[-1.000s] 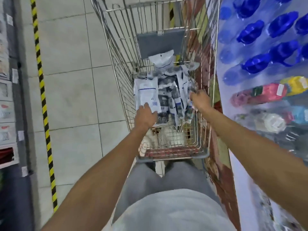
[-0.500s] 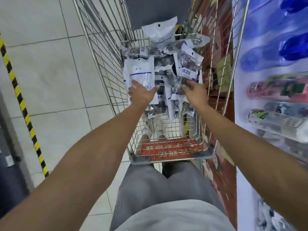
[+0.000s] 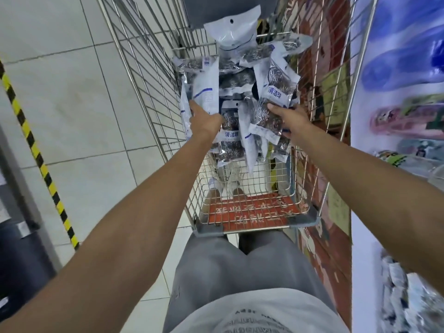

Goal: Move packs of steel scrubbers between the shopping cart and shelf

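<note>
Scrubber packs point(image 3: 271, 116) — between right-hand fingers point(image 3: 276, 108)

Shop aisle: wire shopping cart point(image 3: 153, 75) on tiled floor point(image 3: 72, 97), packaged goods on shelf point(image 3: 403, 68) at right, yellow-black hazard tape point(image 3: 36, 150) along floor at left.

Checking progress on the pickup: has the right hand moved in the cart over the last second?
Yes. The right hand went deeper into the cart, from the near edge of the packs onto them.
</note>
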A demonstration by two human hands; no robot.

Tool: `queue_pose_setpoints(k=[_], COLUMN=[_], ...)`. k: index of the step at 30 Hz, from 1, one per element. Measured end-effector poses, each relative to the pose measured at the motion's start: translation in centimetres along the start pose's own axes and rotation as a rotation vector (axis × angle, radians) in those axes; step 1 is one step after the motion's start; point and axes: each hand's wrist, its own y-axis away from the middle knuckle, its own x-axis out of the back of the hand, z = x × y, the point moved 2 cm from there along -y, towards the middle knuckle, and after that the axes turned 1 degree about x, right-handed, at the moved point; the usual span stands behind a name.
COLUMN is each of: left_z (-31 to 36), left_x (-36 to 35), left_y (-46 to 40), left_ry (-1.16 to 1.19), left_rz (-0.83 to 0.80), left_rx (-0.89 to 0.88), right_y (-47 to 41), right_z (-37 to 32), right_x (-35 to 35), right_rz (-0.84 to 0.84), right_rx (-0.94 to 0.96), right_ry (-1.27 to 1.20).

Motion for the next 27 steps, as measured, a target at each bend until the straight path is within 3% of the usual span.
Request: queue_pose_setpoints(k=[4,9,13,18,27], left_z=[1.2,0.0,-1.8,-2.9,-4.7], left_x=[2.1,4.3,5.7,7.4,8.7], left_y=[3.0,6.9,9.6,13.7,20.4], left_ry=[0.369,0.585,0.758,0.795,0.53], left_rz=[-0.173,-0.457,-0.505,-0.563,-0.563], left_rx=[0.008,0.092,0.143,0.078,-0.066], right_y=[1.4,4.4,7.9,11.7,22.2], right_z=[-0.2,-0.2,-0.1,1.0,4.1], right_x=[-0.4,-0.1,0.5,2.3,6.3], right_rz=[0.003,-0.076,-0.14,-0.187,-0.128], right_rx=[0.037,-0.045,0.02,0.13,0.268], right_ry=[-0.022,-0.197,-0.209,-0.151,-0.264])
